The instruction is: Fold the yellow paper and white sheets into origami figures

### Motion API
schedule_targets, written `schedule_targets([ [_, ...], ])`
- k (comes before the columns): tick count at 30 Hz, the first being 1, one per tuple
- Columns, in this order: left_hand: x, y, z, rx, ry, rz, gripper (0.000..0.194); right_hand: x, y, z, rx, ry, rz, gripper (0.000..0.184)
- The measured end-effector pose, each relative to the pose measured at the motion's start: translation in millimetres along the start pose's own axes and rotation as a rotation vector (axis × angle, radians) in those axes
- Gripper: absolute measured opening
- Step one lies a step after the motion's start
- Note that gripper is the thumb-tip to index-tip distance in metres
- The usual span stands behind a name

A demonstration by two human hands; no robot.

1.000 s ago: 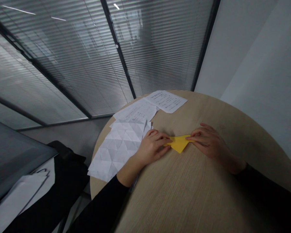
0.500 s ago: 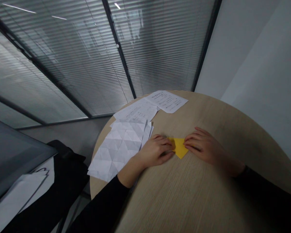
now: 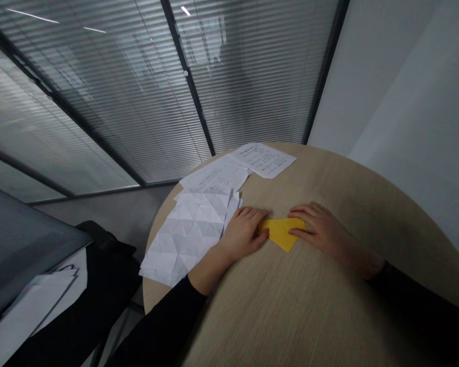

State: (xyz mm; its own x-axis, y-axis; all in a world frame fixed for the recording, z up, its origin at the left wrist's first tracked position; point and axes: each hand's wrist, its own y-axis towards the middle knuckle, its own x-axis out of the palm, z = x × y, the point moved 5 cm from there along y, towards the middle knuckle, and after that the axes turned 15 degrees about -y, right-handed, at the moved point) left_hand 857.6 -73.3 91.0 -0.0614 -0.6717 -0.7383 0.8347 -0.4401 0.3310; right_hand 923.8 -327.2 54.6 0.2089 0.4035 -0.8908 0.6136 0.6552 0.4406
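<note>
A small folded piece of yellow paper lies on the wooden table, its pointed corner towards me. At its left end, my left hand pinches the edge between thumb and fingers. My right hand grips the right end, with the thumb on the near side and the fingers along the far edge. The middle of the paper shows between both hands; its ends are partly covered by fingertips.
The round wooden table carries a creased white sheet on the left. Printed sheets lie at the far edge. A black chair or bag with white papers stands at lower left, beside blinds-covered glass.
Both hands have moved slightly apart along the yellow paper, exposing more of it. The paper's pointed corner has shifted a little to the right. My right thumb now lies lower on the paper.
</note>
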Motion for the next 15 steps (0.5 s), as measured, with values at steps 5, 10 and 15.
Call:
schedule_targets([
  [5,4.1,-0.4,-0.5,0.035,-0.056,-0.015,0.047,3.1,-0.7,-1.8,-0.021,0.015,-0.001,0.024],
  [10,6.3,0.4,-3.0,0.041,-0.115,0.018,0.043,1.3,-0.6,-4.0,0.000,0.047,0.035,0.020],
  [15,3.4,1.9,-1.4,0.084,-0.001,-0.006,0.013,-3.4,-1.1,-2.8,-0.047,0.053,0.041,0.005],
])
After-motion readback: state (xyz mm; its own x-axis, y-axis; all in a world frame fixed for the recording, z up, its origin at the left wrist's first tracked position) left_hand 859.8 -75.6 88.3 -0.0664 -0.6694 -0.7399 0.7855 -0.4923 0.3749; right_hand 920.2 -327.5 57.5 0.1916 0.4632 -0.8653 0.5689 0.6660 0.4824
